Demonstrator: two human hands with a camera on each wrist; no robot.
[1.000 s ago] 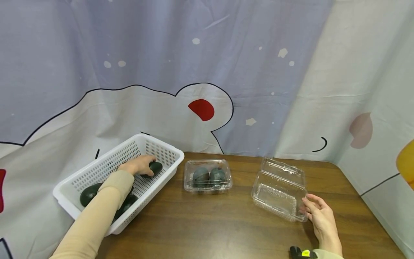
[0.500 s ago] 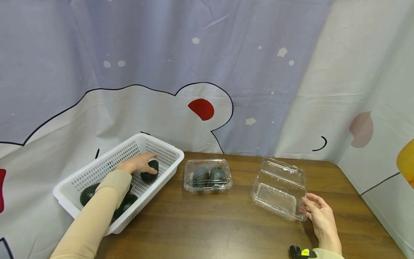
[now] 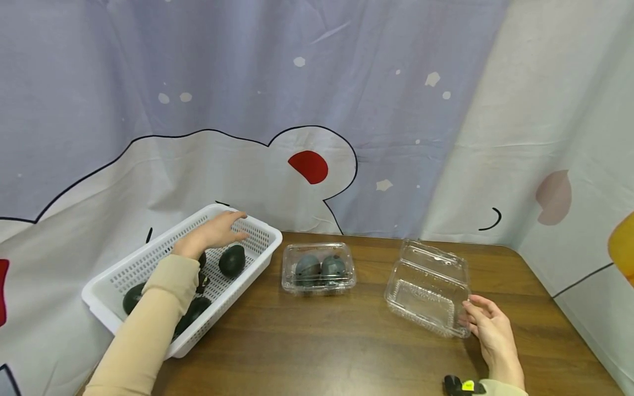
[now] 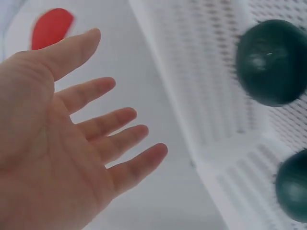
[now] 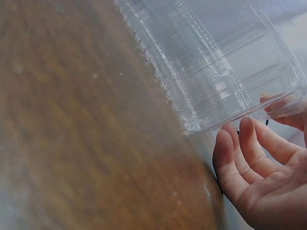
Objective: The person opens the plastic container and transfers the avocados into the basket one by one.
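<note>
My left hand (image 3: 214,234) is over the white basket (image 3: 269,253), fingers spread with nothing between them. Just below it in the basket lies a dark green avocado (image 3: 231,261); more avocados, among them one (image 3: 195,312) by my forearm, sit nearer me, partly covered by the sleeve. In the left wrist view, the bare palm and spread fingers (image 4: 129,165) show apart from an avocado (image 4: 272,62). At the right, my right hand (image 3: 492,335) pinches the near right corner of a clear plastic clamshell box (image 3: 426,300), lid raised, nothing inside. The right wrist view shows thumb and fingertips at its rim.
A lidded clear box (image 3: 318,250) holding two avocados stands between the basket and the raised-lid box. All stand on a brown wooden table (image 3: 322,346). A patterned curtain (image 3: 346,110) hangs directly behind and to the right.
My left hand has let go of the avocado and risen off it. That avocado has turned to stand more upright at the basket's far end. The right hand stays put.
</note>
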